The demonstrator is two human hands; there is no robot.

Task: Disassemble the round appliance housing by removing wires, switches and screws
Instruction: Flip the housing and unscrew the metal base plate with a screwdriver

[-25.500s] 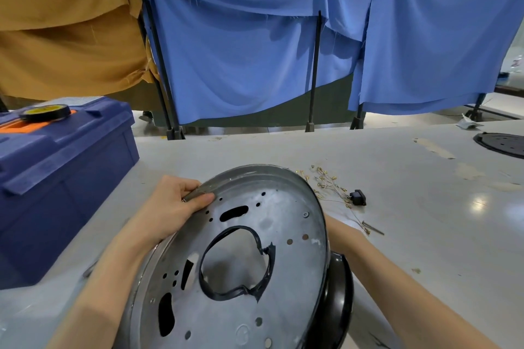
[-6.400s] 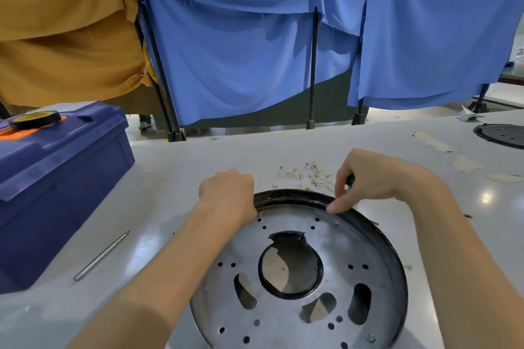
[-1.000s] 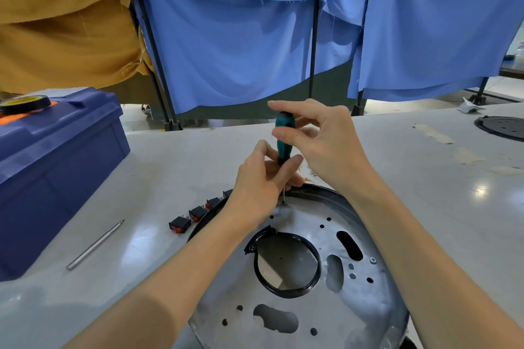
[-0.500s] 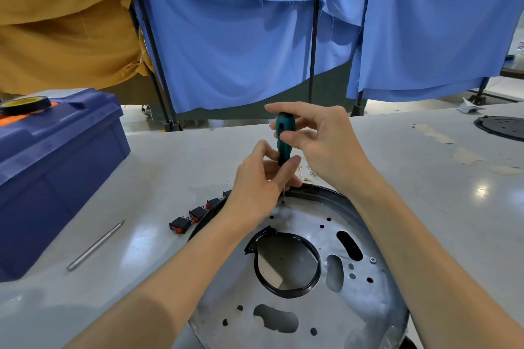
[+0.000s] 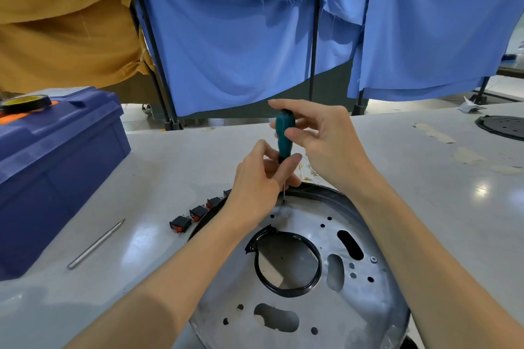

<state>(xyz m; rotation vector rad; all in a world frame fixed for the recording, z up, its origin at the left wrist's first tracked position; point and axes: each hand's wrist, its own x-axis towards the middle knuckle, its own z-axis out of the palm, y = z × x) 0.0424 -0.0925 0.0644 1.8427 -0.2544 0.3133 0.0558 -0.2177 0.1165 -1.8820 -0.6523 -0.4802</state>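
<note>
The round metal housing point(image 5: 300, 309) lies flat on the grey table, with a black ring around its middle hole. A green-handled screwdriver point(image 5: 284, 136) stands upright, its thin tip on a screw point(image 5: 283, 202) near the housing's far rim. My right hand point(image 5: 320, 139) grips the handle from the right. My left hand point(image 5: 259, 181) pinches the lower handle and shaft from the left. Another screw point(image 5: 374, 259) sits on the plate's right side. Three black and red switches point(image 5: 195, 214) lie in a row left of the housing. Thin wires with gold terminals point(image 5: 307, 174) lie behind my hands.
A blue toolbox point(image 5: 54, 173) with a tape roll point(image 5: 25, 102) on its lid stands at the left. A loose metal bit point(image 5: 95, 245) lies on the table in front of it. A black round plate point(image 5: 502, 126) sits at the far right. Blue and tan cloths hang behind.
My right hand's fingers have shifted slightly around the screwdriver handle. The housing and my left hand have stayed in place.
</note>
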